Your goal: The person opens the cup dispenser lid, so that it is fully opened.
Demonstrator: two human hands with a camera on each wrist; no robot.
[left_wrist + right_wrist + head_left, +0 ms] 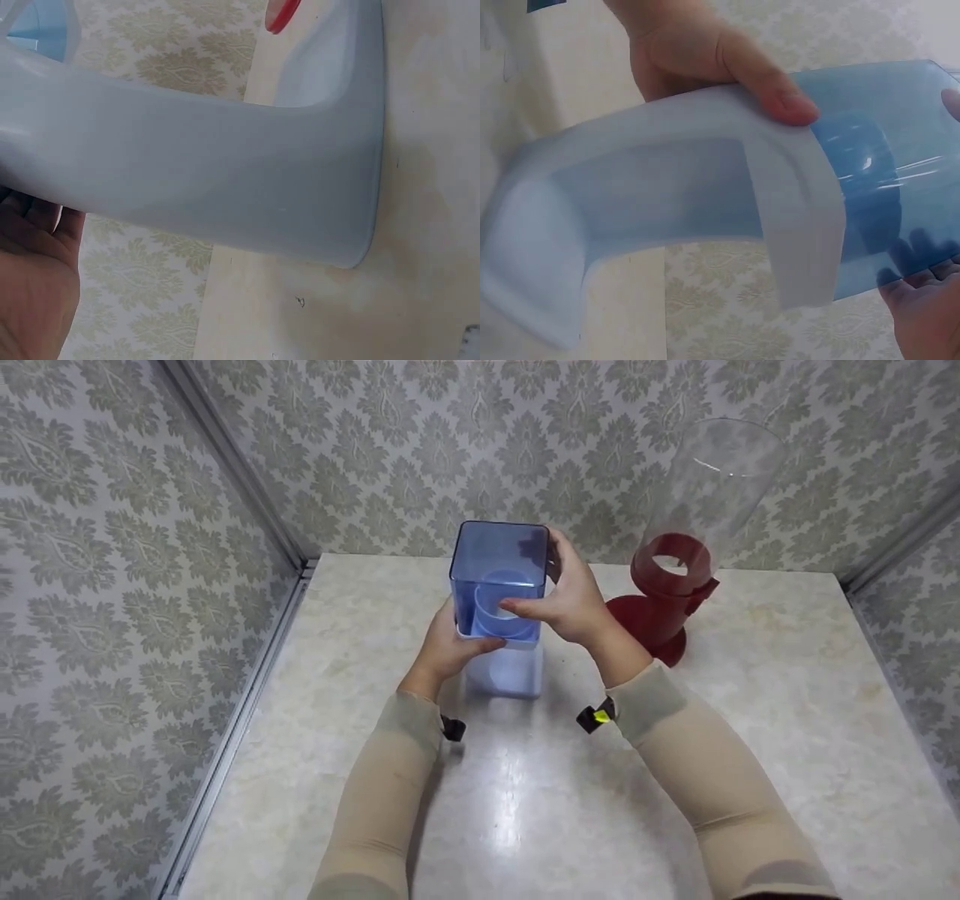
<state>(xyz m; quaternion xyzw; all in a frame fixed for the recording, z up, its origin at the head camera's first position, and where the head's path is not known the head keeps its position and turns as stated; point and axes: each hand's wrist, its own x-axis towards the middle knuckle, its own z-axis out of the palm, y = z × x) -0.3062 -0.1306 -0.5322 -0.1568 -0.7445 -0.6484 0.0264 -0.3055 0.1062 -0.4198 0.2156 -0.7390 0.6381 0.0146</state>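
Note:
A white plastic stand [504,671] with a curved C-shaped body stands on the table, with a see-through blue square container [501,551] at its top. Inside the blue container shows a round blue collar [871,180]. My left hand [446,649] holds the stand's upper part from the left, its thumb across the front at the joint with the container. Around the right side of the blue container, my right hand [571,596] grips it, thumb over the front face. In the right wrist view the container's lower edge meets the white rim. Some fingers are hidden behind.
To the right stands a red base [646,622] with a tall clear cylinder [716,487] in its ring. The marbled table [360,720] ends at patterned walls [420,457] behind and on both sides. Metal strips [247,705] run along the left edge.

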